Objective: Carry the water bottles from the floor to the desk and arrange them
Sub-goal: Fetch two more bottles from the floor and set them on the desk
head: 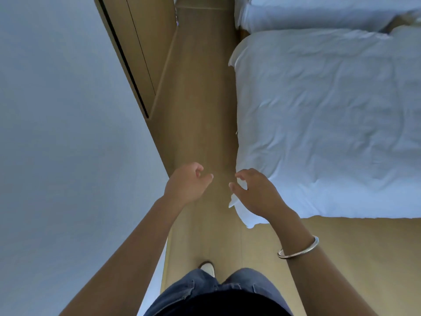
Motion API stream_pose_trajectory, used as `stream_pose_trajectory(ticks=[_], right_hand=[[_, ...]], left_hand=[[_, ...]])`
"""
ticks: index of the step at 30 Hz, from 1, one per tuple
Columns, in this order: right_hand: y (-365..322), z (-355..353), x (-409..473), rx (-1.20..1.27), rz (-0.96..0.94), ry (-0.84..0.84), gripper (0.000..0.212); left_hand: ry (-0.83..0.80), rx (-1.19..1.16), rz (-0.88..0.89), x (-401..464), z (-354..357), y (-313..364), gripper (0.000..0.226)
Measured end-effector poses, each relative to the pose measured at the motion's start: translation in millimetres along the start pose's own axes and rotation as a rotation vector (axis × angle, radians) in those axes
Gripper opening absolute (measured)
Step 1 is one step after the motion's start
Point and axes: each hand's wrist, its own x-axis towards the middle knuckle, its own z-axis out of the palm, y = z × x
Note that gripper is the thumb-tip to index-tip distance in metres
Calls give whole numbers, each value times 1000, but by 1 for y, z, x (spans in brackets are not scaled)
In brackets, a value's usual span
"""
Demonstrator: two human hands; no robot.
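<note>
Here, the head camera looks steeply down a narrow strip of pale wooden floor (198, 124) that runs between a plain white wall (63, 133) on the left and a bed (330, 124) on the right. Both bare arms reach forward over the floor. The left hand (186, 181) hangs with its fingers loosely curled and its grip on nothing. The right hand (252, 190) is likewise empty, fingers relaxed and spread, and it overlaps the near corner of the bed's cover in the picture; whether it touches the cloth cannot be told. A smooth silver bangle (298, 248) circles the right forearm.

The bed is covered in soft, crumpled white cloth, and a second white-covered bed (319, 12) lies beyond it. A tall wooden panel (141, 49) with a dark vertical slot stands along the wall, further up the floor. Blue denim trousers (211, 290) and the toe of a white shoe (207, 269) show at the bottom. No water bottles or surface appear in this view.
</note>
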Motion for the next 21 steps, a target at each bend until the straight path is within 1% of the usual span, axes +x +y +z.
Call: stream_pose_trajectory(ticks=[4, 7, 11, 21], right_hand=[[7, -13, 56, -4, 23, -48, 38], [14, -26, 103, 26, 18, -30, 40], [25, -50, 176, 9, 8, -18, 41], [37, -156, 375, -110, -40, -21, 40]], left_hand=[[-26, 49, -7, 52, -7, 10, 38], [-31, 47, -5, 96, -12, 22, 39], [-22, 75, 18, 164, -17, 47, 40], [48, 115, -31, 351, -52, 142, 38]])
